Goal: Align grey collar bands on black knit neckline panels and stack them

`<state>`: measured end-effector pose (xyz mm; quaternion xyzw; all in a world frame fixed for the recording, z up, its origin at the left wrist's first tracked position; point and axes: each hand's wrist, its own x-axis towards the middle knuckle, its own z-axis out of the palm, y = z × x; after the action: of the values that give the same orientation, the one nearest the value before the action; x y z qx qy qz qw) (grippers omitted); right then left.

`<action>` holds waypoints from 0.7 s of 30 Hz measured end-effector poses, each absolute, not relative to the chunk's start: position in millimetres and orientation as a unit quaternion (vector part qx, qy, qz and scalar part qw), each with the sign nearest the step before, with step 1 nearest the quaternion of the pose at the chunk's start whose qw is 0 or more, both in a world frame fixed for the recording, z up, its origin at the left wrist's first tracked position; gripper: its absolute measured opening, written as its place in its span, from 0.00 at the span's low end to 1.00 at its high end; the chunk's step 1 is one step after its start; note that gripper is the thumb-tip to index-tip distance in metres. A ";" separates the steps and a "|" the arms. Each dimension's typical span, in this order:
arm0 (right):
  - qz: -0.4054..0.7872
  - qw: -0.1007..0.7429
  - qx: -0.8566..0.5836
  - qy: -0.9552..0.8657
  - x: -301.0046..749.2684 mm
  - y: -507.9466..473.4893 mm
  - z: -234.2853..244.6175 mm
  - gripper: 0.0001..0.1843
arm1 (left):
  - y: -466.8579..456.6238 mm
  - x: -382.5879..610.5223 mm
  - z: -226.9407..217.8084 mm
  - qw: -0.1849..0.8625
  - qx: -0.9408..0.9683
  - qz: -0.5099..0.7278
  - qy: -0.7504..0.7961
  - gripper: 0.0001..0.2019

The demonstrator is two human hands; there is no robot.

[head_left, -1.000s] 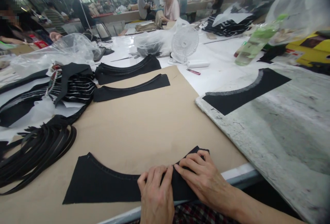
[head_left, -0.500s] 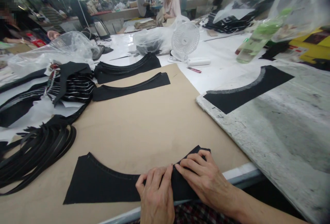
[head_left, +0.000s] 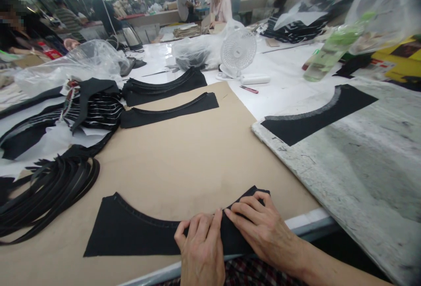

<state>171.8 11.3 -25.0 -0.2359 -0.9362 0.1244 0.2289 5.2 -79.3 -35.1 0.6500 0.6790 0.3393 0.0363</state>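
Observation:
A black curved fabric piece (head_left: 138, 237) lies flat along the front edge of the tan table covering (head_left: 171, 159), its concave edge facing away from me. Along that curve runs a narrow folded strip. My left hand (head_left: 201, 242) is closed on the middle of the curve, fingertips pressing the edge. Just to its right, my right hand (head_left: 259, 224) pinches the same edge near the piece's right end. Both hands hide part of the fabric under them. A similar black piece (head_left: 319, 115) with a grey curved border rests on the pale board at the right.
Further black pieces (head_left: 171, 112) lie at the back of the tan covering. Coiled black strips (head_left: 55, 194) and striped fabric (head_left: 101, 108) are at the left. A white fan (head_left: 238, 51), red-handled snips (head_left: 249, 89) and a green bottle (head_left: 329, 58) stand beyond. The stained board (head_left: 355, 176) borders the right.
The whole scene has shifted slightly to the right in view. Both hands keep their places on the black fabric, with hardly any finger movement.

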 end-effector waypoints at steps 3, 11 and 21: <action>0.121 0.230 -0.235 -0.937 172.0 11.3 -24.6 0.15 | -78.9 5.2 -36.6 0.021 0.663 0.317 0.678 0.16; 0.138 0.241 -0.233 -0.932 171.1 10.5 -23.2 0.14 | -82.3 5.5 -39.5 -0.014 0.680 0.291 0.673 0.14; 0.109 0.241 -0.245 -0.933 171.3 10.9 -17.0 0.14 | -81.9 7.5 -41.7 -0.009 0.674 0.289 0.680 0.15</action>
<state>171.3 10.9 -17.0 -0.2453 -0.9327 0.1088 0.2409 7.5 -81.9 -41.7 0.6738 0.6801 0.2888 -0.0094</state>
